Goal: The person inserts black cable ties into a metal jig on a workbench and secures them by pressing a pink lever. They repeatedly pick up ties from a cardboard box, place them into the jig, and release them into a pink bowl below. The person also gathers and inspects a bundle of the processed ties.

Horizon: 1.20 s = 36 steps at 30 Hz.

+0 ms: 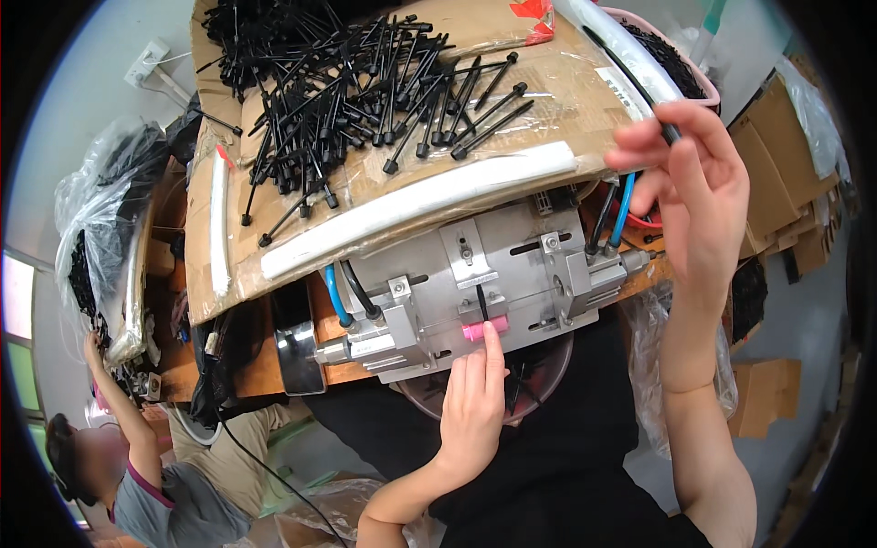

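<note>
My left hand (472, 402) reaches over a metal fixture (420, 274), its index finger stretched out and its tip on a small pink piece (484, 329). The other fingers are bent beside it. A thin black rod (482, 298) lies on the fixture and runs down to the pink piece. At the right, my right hand (699, 187) is raised, with a long black rod (630, 75) pinched between its fingers. That rod slants up and away to the left. Many loose black rods with thick heads (356, 100) lie heaped on a cardboard sheet (384, 196) beyond the fixture.
Blue hoses (336, 297) and black hoses join cylinders at both ends of the fixture. A clear round bowl (548, 370) sits below it. A pink basket (699, 73) stands far right, cardboard boxes (776, 164) beyond. Another person (174, 475) works at the left.
</note>
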Each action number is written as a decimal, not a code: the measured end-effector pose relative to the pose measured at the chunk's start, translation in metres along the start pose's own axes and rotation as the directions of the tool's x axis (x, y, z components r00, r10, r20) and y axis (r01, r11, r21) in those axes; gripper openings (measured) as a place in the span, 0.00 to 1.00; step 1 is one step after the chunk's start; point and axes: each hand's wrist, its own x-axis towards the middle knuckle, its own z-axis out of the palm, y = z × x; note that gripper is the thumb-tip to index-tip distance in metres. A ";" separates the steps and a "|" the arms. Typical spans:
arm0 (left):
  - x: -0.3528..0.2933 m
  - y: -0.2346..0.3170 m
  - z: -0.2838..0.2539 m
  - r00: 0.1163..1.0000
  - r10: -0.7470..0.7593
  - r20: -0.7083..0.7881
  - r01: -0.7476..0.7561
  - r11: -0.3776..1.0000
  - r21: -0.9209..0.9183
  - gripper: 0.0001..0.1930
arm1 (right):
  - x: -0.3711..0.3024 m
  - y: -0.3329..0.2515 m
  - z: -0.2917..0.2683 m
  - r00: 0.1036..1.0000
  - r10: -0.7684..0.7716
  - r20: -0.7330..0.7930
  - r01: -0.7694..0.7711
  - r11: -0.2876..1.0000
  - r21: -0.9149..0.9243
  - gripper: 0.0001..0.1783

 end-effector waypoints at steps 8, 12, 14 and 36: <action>0.000 -0.003 -0.009 0.996 -0.043 0.082 0.041 0.999 0.024 0.33 | -0.081 0.013 0.012 0.974 -0.047 0.224 0.142 0.891 -0.431 0.20; 0.041 -0.014 -0.052 0.998 -0.014 -0.068 0.012 0.999 -0.031 0.31 | -0.145 0.026 0.037 0.950 0.092 0.300 0.114 0.789 -0.604 0.32; 0.093 -0.031 -0.067 0.957 0.033 -0.289 -0.035 0.999 -0.001 0.24 | -0.165 0.040 0.043 0.939 0.122 0.323 0.124 0.753 -0.646 0.37; 0.039 -0.029 -0.083 0.967 -0.119 -0.225 0.089 0.986 -0.138 0.35 | -0.166 0.053 0.050 0.907 0.065 0.415 0.226 0.758 -0.612 0.20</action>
